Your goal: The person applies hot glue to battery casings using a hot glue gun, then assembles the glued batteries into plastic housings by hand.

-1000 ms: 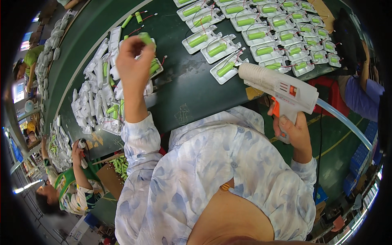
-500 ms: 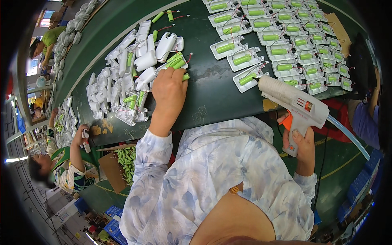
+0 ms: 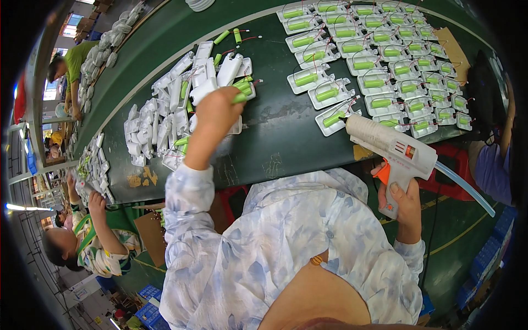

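My left hand [image 3: 215, 118] is closed at the right side of a loose pile of white plastic casings [image 3: 159, 118]. A green cylindrical battery [image 3: 240, 98] sticks out past its fingertips; the back of the hand hides most of the grip. Several more green batteries [image 3: 243, 86] with thin wires lie beside it in a casing. My right hand [image 3: 404, 203] grips a white hot glue gun [image 3: 390, 144] by its handle, fingers near the orange trigger. A bluish glue stick [image 3: 465, 187] extends from its back. Its nozzle points left, close to a white casing with a green battery [image 3: 333, 118].
Rows of white casings [image 3: 379, 66], each holding a wired green battery, cover the right of the dark green table [image 3: 269, 126]. Brown cardboard [image 3: 454, 52] lies at the far right. A red stool [image 3: 454, 176] stands below. Co-workers [image 3: 104, 236] work at the left.
My left hand has drawn slightly left and up with the battery, across the pile. The glue gun stays nearly in place. The view has shifted a little.
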`<state>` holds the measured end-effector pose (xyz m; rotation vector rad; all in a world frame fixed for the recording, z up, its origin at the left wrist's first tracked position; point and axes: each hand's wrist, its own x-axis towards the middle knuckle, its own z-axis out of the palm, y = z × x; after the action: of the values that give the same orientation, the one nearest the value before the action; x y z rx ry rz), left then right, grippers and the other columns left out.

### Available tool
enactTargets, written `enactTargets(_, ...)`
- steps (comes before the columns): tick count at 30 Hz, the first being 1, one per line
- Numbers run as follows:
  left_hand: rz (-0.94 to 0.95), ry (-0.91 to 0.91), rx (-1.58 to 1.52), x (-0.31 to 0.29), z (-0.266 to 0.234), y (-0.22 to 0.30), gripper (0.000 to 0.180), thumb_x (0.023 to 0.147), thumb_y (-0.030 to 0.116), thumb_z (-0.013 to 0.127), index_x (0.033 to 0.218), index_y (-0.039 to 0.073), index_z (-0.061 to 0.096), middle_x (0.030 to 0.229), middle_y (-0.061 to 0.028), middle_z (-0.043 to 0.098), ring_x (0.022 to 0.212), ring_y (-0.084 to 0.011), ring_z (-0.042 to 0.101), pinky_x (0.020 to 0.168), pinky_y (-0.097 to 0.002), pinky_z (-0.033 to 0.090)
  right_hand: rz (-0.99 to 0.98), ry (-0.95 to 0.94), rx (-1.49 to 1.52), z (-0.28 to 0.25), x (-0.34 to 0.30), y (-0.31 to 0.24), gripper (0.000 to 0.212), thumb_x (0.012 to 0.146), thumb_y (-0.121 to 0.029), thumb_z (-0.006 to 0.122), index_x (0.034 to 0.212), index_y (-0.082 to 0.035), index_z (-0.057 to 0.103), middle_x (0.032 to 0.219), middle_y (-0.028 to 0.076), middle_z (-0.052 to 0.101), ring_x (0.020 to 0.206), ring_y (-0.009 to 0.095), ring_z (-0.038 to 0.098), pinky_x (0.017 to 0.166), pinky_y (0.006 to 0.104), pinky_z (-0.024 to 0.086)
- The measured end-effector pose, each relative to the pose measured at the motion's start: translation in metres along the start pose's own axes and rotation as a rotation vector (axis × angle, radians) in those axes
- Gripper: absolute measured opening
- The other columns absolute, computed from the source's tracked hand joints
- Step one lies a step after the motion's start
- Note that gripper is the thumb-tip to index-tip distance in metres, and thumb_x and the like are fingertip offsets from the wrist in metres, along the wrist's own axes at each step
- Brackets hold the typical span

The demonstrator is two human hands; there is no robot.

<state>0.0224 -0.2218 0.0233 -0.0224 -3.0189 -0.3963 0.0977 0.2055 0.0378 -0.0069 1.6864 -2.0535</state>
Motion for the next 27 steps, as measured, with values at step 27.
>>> enactTargets(27,0.853,-0.184,-0.003,-0.025,0.001,0.051,0.009,0.075,0.012,0.06,0.082,0.008,0.056,0.082,-0.0069,0.057,0.077,-0.023,0.062,0.065,-0.0353,0.049,0.012,0.007,-0.014,0.01,0.002,-0.007,0.058,0.09,-0.034,0.062,0.128,0.006,0.046,0.119,0.021,0.061,0.055,0.013,0.054,0.049,0.0257,0.044)
